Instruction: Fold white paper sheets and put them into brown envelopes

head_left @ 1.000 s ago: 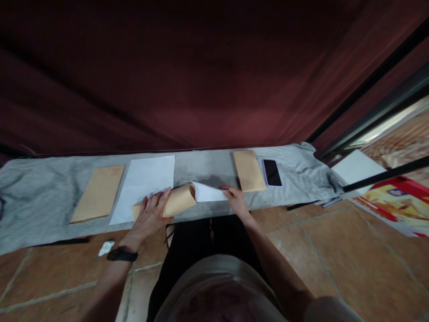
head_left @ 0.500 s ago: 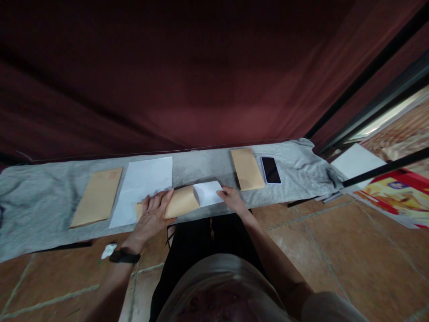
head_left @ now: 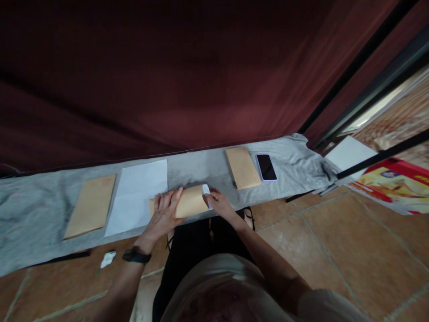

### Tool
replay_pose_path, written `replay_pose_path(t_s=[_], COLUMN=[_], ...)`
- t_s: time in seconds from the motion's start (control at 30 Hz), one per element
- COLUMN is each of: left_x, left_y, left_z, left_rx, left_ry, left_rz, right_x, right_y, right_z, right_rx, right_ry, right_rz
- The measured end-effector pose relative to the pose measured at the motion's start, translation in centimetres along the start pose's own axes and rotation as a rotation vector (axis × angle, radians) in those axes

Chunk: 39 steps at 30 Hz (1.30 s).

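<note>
A brown paper envelope [head_left: 191, 201] lies crosswise at the bench's front edge, bulging at its right end. My left hand [head_left: 166, 208] grips its left part, fingers over the top and thumb along the near edge. From the envelope's right-hand mouth a short piece of folded white paper [head_left: 206, 193] sticks out. My right hand [head_left: 219, 203] pinches that paper at its outer end, close to the mouth. The rest of the paper is hidden inside the envelope.
White sheets [head_left: 137, 192] and another brown envelope [head_left: 90, 203] lie to the left on the grey cloth [head_left: 197, 167]. Rightward are a stack of brown envelopes [head_left: 243, 167] and a phone [head_left: 267, 167]. A dark red curtain [head_left: 187, 89] hangs behind the bench.
My right hand has moved left, and the white paper has slid deeper into the envelope, so much less of it shows. My left hand keeps its hold on the envelope.
</note>
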<state>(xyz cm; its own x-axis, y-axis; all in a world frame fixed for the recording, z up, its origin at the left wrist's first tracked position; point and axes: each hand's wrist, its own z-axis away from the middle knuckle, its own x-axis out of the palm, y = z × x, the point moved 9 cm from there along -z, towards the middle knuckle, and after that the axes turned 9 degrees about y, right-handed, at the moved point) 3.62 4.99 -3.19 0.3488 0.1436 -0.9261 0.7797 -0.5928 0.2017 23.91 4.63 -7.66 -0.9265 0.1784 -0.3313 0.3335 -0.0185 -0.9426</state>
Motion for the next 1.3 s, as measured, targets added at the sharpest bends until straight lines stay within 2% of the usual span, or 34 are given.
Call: replay_pose_path(t_s=[0.17, 0.3, 0.5, 0.87, 1.0, 1.3], left_x=[0.3, 0.8, 1.1, 1.4, 1.5, 1.0], left_y=[0.3, 0.2, 0.1, 0.3, 0.3, 0.2], left_z=[-0.3, -0.2, -0.4, -0.5, -0.3, -0.8], left_rx=[0.007, 0.015, 0.010, 0.054, 0.064, 0.057], left_ry=[0.003, -0.016, -0.004, -0.016, -0.008, -0.004], left_rz=[0.010, 0.012, 0.030, 0.010, 0.002, 0.016], right_x=[0.6, 0.3, -1.0, -1.3, -1.9, -2.7], right_y=[0.5, 0.4, 0.1, 0.0, -0.2, 0.9], right_z=[0.1, 0.2, 0.4, 0.5, 0.7, 1.1], right_rx=[0.053, 0.038, 0.040, 0.072, 0.075, 0.205], right_ry=[-0.050, -0.025, 0.109, 0.065, 0.116, 0.242], right_rz=[0.101, 0.089, 0.092, 0.224, 0.257, 0.020])
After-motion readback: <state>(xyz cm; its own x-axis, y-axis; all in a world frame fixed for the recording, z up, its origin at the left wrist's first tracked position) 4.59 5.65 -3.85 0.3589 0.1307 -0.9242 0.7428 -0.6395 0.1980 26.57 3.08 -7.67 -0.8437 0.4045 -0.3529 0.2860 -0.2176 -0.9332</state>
